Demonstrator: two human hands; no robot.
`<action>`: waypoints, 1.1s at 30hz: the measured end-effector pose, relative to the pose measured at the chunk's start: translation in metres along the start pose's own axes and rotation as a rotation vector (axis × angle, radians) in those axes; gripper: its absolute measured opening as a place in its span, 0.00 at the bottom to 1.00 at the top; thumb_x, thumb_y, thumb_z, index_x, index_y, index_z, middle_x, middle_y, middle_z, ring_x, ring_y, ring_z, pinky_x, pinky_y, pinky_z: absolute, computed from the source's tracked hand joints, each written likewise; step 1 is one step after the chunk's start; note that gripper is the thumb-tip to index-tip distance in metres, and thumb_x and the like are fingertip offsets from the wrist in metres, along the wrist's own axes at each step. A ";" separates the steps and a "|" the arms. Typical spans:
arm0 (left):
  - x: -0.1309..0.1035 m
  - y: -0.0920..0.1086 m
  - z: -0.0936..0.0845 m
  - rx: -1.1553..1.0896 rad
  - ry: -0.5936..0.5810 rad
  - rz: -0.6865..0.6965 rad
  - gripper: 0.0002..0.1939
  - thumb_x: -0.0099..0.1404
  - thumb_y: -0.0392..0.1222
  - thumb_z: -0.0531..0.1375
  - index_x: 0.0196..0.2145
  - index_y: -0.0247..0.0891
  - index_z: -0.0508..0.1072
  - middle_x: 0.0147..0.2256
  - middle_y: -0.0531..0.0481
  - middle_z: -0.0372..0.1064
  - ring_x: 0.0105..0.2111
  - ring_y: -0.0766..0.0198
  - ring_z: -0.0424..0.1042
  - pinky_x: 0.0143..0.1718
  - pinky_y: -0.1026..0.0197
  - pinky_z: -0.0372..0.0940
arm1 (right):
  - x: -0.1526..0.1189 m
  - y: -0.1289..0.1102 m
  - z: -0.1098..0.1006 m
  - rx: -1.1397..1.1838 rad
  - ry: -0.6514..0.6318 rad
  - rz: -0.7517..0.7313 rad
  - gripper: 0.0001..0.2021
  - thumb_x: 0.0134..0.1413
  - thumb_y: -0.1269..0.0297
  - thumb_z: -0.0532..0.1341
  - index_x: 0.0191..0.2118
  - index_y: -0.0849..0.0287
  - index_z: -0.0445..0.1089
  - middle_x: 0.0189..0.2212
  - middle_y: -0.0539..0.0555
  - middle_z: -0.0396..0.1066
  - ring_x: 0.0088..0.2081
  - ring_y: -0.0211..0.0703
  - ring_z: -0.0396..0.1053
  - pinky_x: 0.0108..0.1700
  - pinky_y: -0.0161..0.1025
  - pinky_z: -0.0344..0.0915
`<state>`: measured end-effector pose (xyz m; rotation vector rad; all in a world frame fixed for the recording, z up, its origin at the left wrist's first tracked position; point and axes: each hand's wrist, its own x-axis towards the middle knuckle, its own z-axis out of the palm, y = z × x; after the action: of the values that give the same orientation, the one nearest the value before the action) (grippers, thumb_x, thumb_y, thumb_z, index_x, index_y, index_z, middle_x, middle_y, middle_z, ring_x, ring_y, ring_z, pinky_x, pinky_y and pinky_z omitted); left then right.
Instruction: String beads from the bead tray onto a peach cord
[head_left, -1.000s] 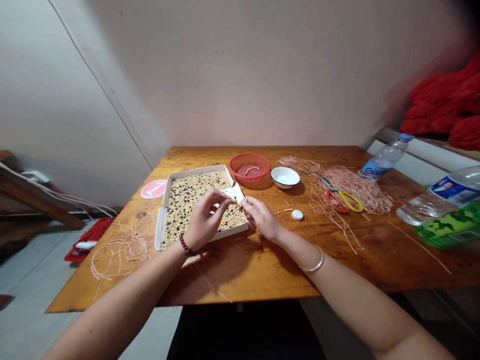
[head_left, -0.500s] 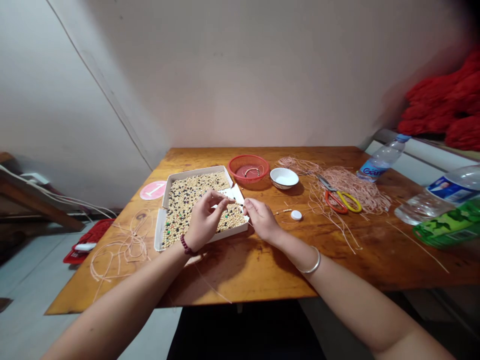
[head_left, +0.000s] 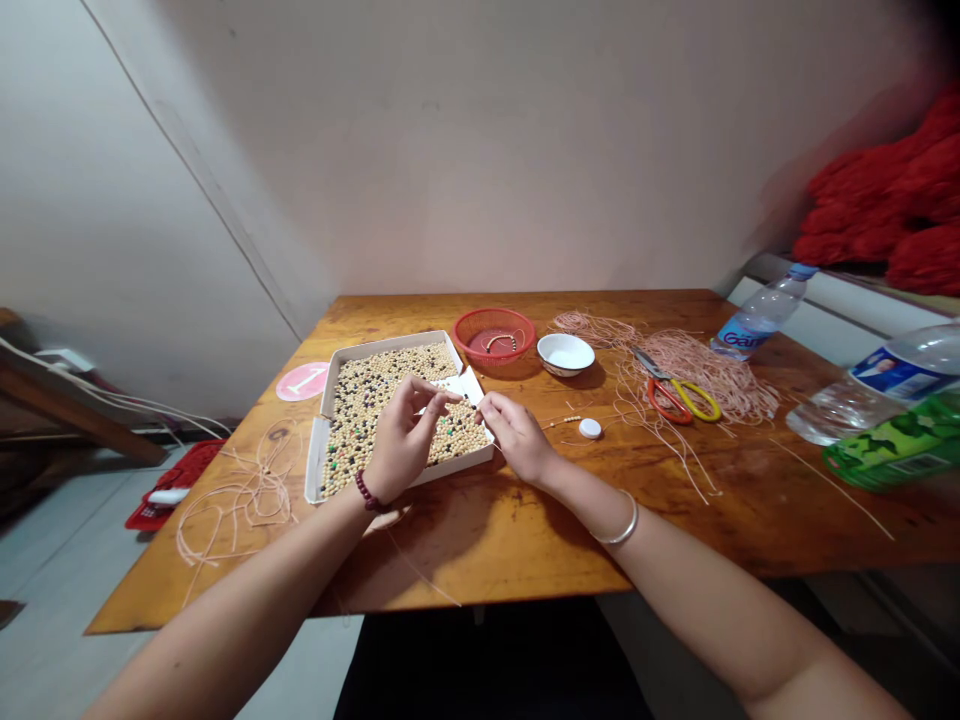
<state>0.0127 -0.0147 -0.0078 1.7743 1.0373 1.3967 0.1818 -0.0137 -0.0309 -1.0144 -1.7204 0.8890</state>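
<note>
My left hand (head_left: 403, 438), with a dark red bead bracelet at the wrist, pinches a thin beaded cord (head_left: 454, 396) over the bead tray. My right hand (head_left: 516, 434), a silver bangle on that forearm, has thumb and finger closed on the other end of the same cord. Small dark beads show near the right fingertips; the exact grip is too small to make out. Below both hands, a white box tray (head_left: 318, 455) holds loose cream, black and a few green beads. A short beaded strand (head_left: 564, 422) lies right of my right hand, beside a white cap (head_left: 590, 428).
Behind the tray stand a red basket (head_left: 495, 355) with a beaded bracelet inside and a white bowl (head_left: 565, 353). Scissors (head_left: 679, 398) lie on a heap of pink cord (head_left: 724, 375). Bottles (head_left: 765, 312) stand or lie at right. More cord (head_left: 251, 500) lies loose at left.
Both hands keep their pinch on the cord above the tray. The fingertips have shifted slightly, and the whole view has moved a little.
</note>
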 end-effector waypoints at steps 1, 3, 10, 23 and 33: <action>0.000 0.000 0.000 0.000 0.001 0.002 0.09 0.66 0.46 0.56 0.33 0.39 0.61 0.36 0.44 0.73 0.30 0.66 0.71 0.27 0.64 0.67 | 0.000 0.001 0.001 -0.003 0.003 0.001 0.16 0.62 0.55 0.46 0.30 0.58 0.62 0.24 0.49 0.61 0.27 0.38 0.58 0.31 0.34 0.53; -0.001 0.001 0.001 0.006 -0.006 0.004 0.09 0.66 0.45 0.56 0.33 0.38 0.61 0.36 0.44 0.73 0.31 0.66 0.71 0.28 0.65 0.67 | 0.001 0.004 0.002 -0.014 0.015 0.003 0.17 0.62 0.55 0.46 0.28 0.58 0.60 0.22 0.48 0.59 0.26 0.37 0.57 0.30 0.34 0.51; -0.003 0.001 0.001 0.032 -0.018 -0.012 0.10 0.65 0.46 0.56 0.33 0.38 0.61 0.36 0.44 0.73 0.31 0.65 0.71 0.28 0.64 0.66 | 0.002 0.010 0.004 -0.014 0.041 0.015 0.18 0.61 0.53 0.47 0.24 0.58 0.58 0.19 0.47 0.55 0.24 0.36 0.54 0.28 0.33 0.49; -0.002 0.000 0.002 0.012 -0.013 -0.040 0.10 0.66 0.47 0.56 0.33 0.38 0.61 0.36 0.45 0.73 0.32 0.65 0.72 0.27 0.65 0.65 | -0.005 0.005 0.005 -0.139 0.036 -0.026 0.11 0.63 0.59 0.45 0.32 0.56 0.57 0.24 0.49 0.60 0.26 0.39 0.58 0.30 0.35 0.51; 0.001 0.001 -0.005 0.011 0.018 -0.032 0.10 0.66 0.47 0.54 0.33 0.39 0.58 0.35 0.46 0.72 0.34 0.64 0.72 0.25 0.65 0.65 | 0.011 0.012 0.002 0.283 -0.016 0.169 0.20 0.53 0.47 0.51 0.19 0.57 0.55 0.17 0.46 0.52 0.21 0.35 0.49 0.25 0.34 0.48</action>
<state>0.0077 -0.0138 -0.0056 1.7484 1.0803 1.3923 0.1802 0.0005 -0.0383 -0.9715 -1.4845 1.2137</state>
